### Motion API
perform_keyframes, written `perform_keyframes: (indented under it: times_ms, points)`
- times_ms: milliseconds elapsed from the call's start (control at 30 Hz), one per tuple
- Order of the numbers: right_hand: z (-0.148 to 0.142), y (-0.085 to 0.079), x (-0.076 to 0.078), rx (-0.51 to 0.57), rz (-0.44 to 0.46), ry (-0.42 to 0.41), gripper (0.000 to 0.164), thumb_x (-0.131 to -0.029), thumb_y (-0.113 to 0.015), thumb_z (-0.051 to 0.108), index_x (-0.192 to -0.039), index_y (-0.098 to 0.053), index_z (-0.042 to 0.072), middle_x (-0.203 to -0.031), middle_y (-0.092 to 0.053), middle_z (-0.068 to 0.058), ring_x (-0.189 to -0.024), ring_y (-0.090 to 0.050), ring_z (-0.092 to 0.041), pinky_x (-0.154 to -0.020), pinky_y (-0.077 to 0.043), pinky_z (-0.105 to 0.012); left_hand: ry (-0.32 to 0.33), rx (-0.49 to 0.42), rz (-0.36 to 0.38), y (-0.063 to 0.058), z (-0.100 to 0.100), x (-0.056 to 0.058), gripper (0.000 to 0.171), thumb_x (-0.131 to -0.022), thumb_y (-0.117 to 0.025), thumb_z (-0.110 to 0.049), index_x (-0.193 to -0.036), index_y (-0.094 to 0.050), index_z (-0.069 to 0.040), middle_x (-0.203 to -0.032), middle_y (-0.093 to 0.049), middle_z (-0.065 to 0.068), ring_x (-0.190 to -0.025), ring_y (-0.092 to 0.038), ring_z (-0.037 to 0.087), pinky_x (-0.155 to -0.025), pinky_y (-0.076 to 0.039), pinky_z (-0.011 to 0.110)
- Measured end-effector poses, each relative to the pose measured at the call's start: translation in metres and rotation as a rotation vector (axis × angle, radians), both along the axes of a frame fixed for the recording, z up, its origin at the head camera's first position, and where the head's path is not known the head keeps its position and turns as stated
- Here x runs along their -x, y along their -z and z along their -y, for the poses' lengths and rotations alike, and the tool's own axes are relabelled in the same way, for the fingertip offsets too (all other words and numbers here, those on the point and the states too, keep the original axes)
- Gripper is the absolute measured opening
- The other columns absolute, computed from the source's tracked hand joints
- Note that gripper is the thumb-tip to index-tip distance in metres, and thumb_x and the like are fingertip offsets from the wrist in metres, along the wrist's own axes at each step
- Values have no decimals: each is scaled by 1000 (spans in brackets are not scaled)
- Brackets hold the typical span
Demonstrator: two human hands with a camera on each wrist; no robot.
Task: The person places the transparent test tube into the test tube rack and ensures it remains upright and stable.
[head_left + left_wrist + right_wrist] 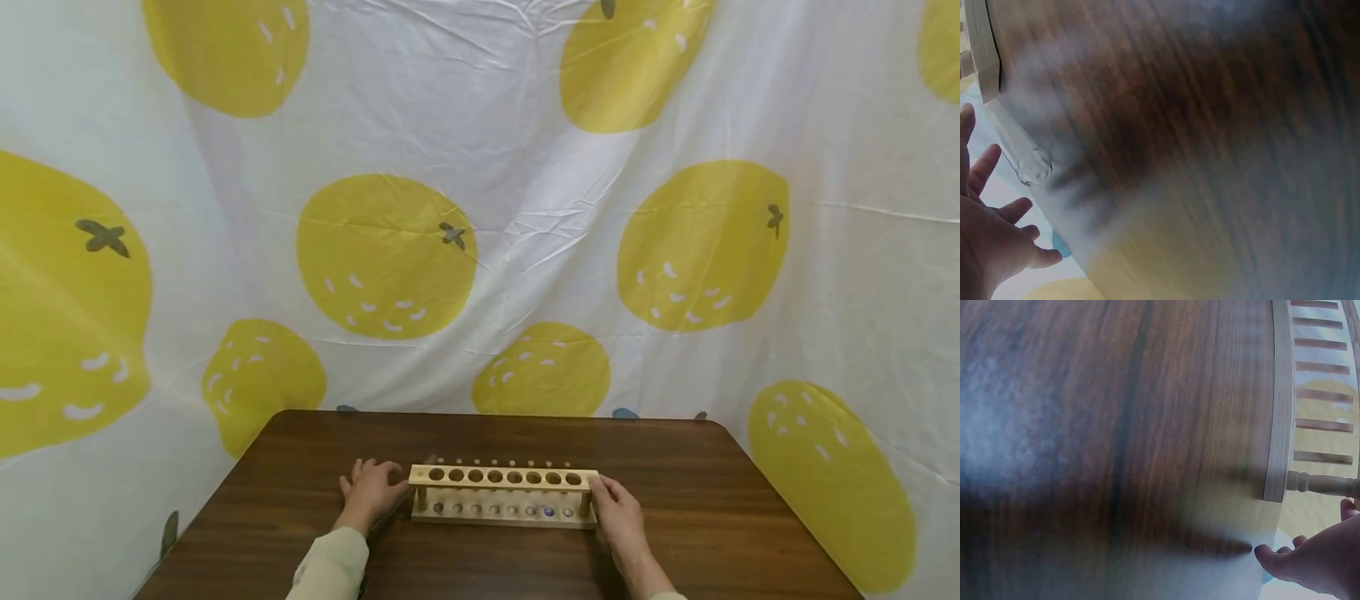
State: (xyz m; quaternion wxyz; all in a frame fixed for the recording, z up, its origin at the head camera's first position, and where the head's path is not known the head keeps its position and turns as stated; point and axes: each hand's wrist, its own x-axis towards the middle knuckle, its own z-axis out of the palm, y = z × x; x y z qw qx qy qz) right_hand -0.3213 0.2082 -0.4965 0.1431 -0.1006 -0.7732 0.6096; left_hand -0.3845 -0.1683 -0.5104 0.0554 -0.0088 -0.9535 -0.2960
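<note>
A pale wooden test tube rack [504, 479] stands upright on the table, with a row of round holes in its upper board and small pegs along the back. My right hand [621, 512] holds the right end of the upper board; how far its fingers reach behind is hidden. At the left end, my left hand [371, 492] has its fingers spread, with the nearest fingertips close to the board; whether they touch it cannot be told. Behind that end lies a clear tube-like piece [1035, 166] with a rounded end. In the right wrist view, a turned post [1319, 484] shows beside the right hand.
A dark brown wood-grain table [697, 483] spreads around the rack. A white cloth with yellow lemon prints [390, 258] hangs behind the table and along its sides. Small spots in the rack's base [504, 522] look shiny, one bluish.
</note>
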Motion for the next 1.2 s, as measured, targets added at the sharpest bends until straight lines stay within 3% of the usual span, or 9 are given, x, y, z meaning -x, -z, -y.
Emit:
perform_keyframes:
  times_ms: [300,833,1033,1200]
  points:
    - [0,-1,-1,5,-2,-8,55,-106,-48,33,-135,-50,-14,-137,-51,-33,-129,-45,-46,-106,-39,-53,5,33,11,3,-3,-3,29,-91,-72,-33,-108,-72,-10,-140,-44,33,-140,-17,58,-104,-7,78]
    - [0,-4,-1,30,22,-18,58,-105,-49,35,-137,-49,-13,-139,-49,-32,-130,-44,-45,-107,-38,-53,-24,131,-54,3,-4,-2,19,-88,-76,-30,-95,-77,-12,-136,-51,29,-139,-25,55,-106,-9,77]
    - [1,-4,-3,32,21,-18,56,-105,-49,33,-137,-49,-14,-139,-48,-33,-131,-43,-47,-107,-37,-54,-36,169,-111,3,-3,-7,17,-87,-77,-26,-82,-74,-10,-124,-58,27,-133,-35,54,-105,-15,77]
    - [0,-5,-2,29,28,-22,58,-105,-49,34,-138,-47,-14,-142,-45,-33,-133,-41,-47,-109,-36,-54,-51,141,-144,-1,2,-8,18,-88,-74,-23,-78,-71,-9,-108,-61,20,-124,-43,49,-103,-19,77]
